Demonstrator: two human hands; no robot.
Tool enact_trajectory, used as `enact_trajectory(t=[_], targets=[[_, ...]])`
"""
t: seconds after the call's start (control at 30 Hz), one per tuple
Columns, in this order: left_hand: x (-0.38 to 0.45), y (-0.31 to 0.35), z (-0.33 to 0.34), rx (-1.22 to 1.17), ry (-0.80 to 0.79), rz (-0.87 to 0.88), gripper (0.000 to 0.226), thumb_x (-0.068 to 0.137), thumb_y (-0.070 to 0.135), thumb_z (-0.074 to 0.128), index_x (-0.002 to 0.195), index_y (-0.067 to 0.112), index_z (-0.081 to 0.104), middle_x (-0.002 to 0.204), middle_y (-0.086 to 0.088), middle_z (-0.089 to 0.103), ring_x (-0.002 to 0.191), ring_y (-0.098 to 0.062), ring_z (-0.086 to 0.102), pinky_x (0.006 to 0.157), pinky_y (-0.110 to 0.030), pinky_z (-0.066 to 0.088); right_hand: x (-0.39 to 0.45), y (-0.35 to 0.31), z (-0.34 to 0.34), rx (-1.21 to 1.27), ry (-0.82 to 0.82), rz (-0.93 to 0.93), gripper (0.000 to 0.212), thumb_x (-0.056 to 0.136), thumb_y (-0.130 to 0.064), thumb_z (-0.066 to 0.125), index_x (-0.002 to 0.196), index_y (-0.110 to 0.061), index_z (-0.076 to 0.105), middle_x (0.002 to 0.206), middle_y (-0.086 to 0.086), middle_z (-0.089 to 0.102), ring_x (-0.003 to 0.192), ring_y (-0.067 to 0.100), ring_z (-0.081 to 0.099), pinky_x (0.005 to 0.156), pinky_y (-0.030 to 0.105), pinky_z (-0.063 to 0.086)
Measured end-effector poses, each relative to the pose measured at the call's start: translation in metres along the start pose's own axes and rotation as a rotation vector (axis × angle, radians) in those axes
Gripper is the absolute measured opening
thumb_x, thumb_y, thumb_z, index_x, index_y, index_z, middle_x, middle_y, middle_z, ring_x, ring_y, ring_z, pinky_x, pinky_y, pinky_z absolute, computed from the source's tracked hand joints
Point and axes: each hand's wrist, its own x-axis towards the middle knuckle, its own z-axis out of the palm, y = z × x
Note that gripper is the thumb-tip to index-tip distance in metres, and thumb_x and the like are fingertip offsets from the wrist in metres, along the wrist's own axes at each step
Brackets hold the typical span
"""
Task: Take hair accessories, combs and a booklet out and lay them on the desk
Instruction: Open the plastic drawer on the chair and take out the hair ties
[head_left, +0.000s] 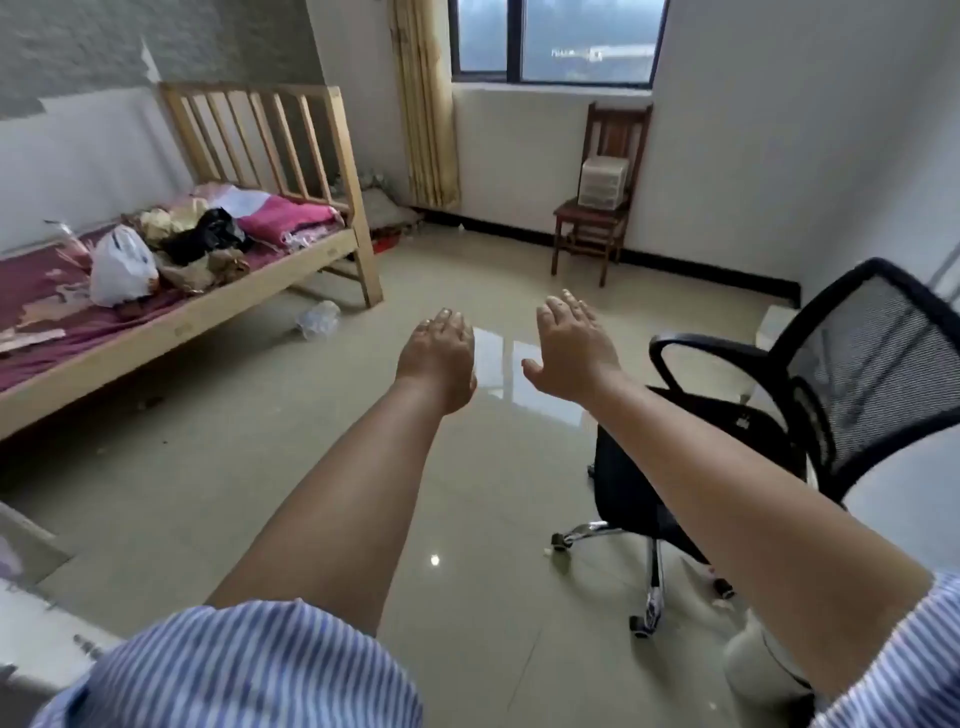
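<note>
Both hands, left (439, 358) and right (571, 348), are reaching out empty, fingers spread, toward a drawer box (604, 182) far ahead, right hand nearer.

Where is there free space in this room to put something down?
Bare floor lies between the bed and the office chair. The near mattress end is fairly free. Bags and clothes crowd the bed's middle; a drawer box fills the wooden chair.

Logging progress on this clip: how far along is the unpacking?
Nothing looks done: no hair accessories, combs or booklet are in view. Left hand and right hand are stretched out empty, fingers open, above the floor. All taking out and laying down remains.
</note>
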Motion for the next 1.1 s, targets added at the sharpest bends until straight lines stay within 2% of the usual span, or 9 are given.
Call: enact_trajectory(t=[0.2, 0.37, 0.5, 0.63, 0.87, 1.1], targets=[[0.094, -0.047, 0.070, -0.067, -0.199, 0.050, 0.060, 0.094, 0.028, 0.046, 0.141, -0.001, 0.022, 0.153, -0.017, 0.023, 0.143, -0.028, 0.017, 0.119, -0.037, 0.017, 0.085, 0.006, 0.078, 0.088, -0.230, 0.152, 0.069, 0.088, -0.039, 0.056, 0.136, 0.003, 0.030, 0.150, 0.017, 0.028, 0.143, 0.028, 0.017, 0.118, 0.036, 0.017], [0.201, -0.068, 0.142, -0.058, -0.322, 0.123, 0.055, 0.094, 0.026, 0.045, 0.138, -0.001, 0.026, 0.152, -0.017, 0.026, 0.143, -0.027, 0.017, 0.118, -0.037, 0.018, 0.168, 0.044, 0.157, 0.087, -0.347, 0.224, 0.074, 0.086, -0.047, 0.055, 0.136, 0.002, 0.030, 0.149, 0.017, 0.032, 0.142, 0.029, 0.020, 0.118, 0.037, 0.020], [0.315, -0.078, 0.190, -0.093, -0.353, 0.113, 0.062, 0.095, 0.032, 0.043, 0.142, 0.000, 0.018, 0.155, -0.016, 0.017, 0.145, -0.026, 0.011, 0.119, -0.037, 0.014, 0.258, 0.089, 0.219, 0.117, -0.417, 0.279, 0.079, 0.087, -0.050, 0.053, 0.140, 0.000, 0.023, 0.153, 0.016, 0.025, 0.143, 0.028, 0.016, 0.119, 0.037, 0.016], [0.424, -0.082, 0.224, -0.112, -0.462, 0.113, 0.066, 0.097, 0.036, 0.038, 0.145, 0.001, 0.008, 0.158, -0.014, 0.008, 0.146, -0.025, 0.004, 0.121, -0.037, 0.009, 0.350, 0.136, 0.263, 0.127, -0.529, 0.335, 0.083, 0.089, -0.051, 0.049, 0.144, -0.001, 0.013, 0.156, 0.016, 0.014, 0.145, 0.028, 0.010, 0.120, 0.037, 0.012], [0.591, -0.092, 0.277, -0.164, -0.566, 0.133, 0.064, 0.098, 0.036, 0.037, 0.145, 0.001, 0.010, 0.157, -0.014, 0.009, 0.146, -0.024, 0.004, 0.120, -0.037, 0.010, 0.490, 0.200, 0.322, 0.149, -0.681, 0.387, 0.084, 0.091, -0.051, 0.044, 0.146, 0.000, 0.006, 0.158, 0.016, 0.006, 0.146, 0.027, 0.003, 0.120, 0.037, 0.005], [0.830, -0.109, 0.336, -0.193, -0.656, 0.217, 0.067, 0.096, 0.036, 0.042, 0.144, 0.000, 0.013, 0.157, -0.015, 0.011, 0.146, -0.025, 0.006, 0.120, -0.037, 0.013, 0.689, 0.312, 0.382, 0.157, -0.722, 0.466, 0.086, 0.091, -0.055, 0.039, 0.146, 0.000, 0.002, 0.158, 0.016, 0.001, 0.146, 0.027, 0.000, 0.120, 0.037, 0.004]])
